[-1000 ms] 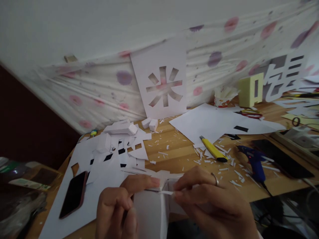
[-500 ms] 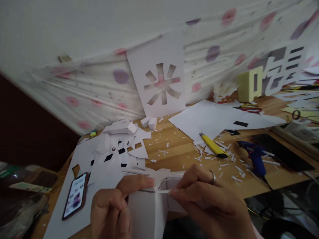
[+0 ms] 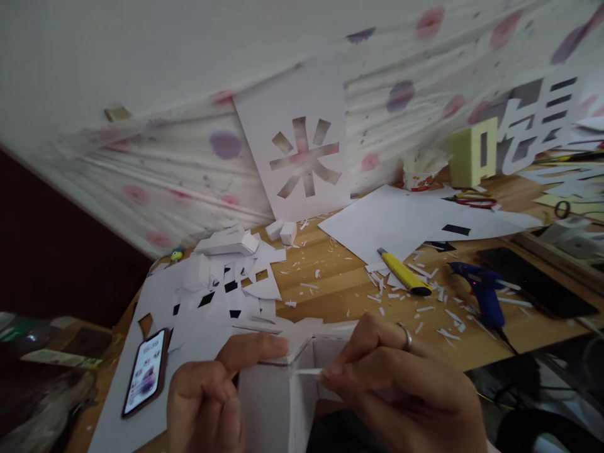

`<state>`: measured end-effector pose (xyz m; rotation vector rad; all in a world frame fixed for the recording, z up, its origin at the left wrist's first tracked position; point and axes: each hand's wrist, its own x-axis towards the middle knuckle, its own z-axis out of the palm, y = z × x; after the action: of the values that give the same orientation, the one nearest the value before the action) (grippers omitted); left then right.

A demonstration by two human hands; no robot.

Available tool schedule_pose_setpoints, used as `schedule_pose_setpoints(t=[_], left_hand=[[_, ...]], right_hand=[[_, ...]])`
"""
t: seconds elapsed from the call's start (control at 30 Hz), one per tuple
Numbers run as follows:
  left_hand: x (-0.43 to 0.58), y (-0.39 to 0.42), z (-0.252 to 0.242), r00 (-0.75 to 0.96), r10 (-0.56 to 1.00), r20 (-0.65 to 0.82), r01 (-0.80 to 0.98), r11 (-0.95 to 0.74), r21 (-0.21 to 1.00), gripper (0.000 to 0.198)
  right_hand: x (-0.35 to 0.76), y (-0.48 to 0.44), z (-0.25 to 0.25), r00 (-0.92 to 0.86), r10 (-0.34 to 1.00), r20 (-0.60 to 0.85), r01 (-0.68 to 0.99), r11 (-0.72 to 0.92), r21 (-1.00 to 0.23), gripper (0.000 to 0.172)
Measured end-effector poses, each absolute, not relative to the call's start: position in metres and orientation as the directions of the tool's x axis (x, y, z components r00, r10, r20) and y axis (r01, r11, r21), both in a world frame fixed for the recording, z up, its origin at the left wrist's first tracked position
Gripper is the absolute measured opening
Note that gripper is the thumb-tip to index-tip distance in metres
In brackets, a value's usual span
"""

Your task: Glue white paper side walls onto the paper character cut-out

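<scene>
My left hand (image 3: 214,393) grips a folded white paper box shape (image 3: 271,402) at the bottom centre, thumb along its front and forefinger laid over its top edge. My right hand (image 3: 406,387), with a ring on one finger, pinches a thin white paper strip (image 3: 307,372) that sticks out from the shape's upper corner. Both hands are closed on the paper, close to the near edge of the wooden desk (image 3: 340,283).
A lit phone (image 3: 145,371) lies on white sheets at the left. Cut paper scraps (image 3: 226,277) are piled behind it. A yellow utility knife (image 3: 403,272) and a blue glue gun (image 3: 481,292) lie to the right. A sheet with a cut-out character (image 3: 302,157) leans on the wall.
The phone screen lit up. My hands and the paper shape stayed in nearly the same grip, with the view shifting slightly.
</scene>
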<state>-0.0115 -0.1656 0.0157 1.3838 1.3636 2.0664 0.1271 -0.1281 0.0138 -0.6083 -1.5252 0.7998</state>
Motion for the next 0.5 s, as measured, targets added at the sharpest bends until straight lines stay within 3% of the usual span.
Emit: schedule_pose_setpoints(t=[0.3,0.5], left_hand=[[-0.027,-0.17,0.014,-0.387,0.749,0.538,0.168,-0.516,0.84,0.022],[-0.024,-0.171,0.017,-0.441,0.75,0.493,0.129,-0.49,0.862,0.024]], right_hand=[[0.129,-0.129,0.013,-0.144,0.716,0.683,0.077,0.697,-0.713,0.013],[0.13,-0.128,0.014,-0.229,0.653,0.722,0.235,0.757,-0.61,0.016]])
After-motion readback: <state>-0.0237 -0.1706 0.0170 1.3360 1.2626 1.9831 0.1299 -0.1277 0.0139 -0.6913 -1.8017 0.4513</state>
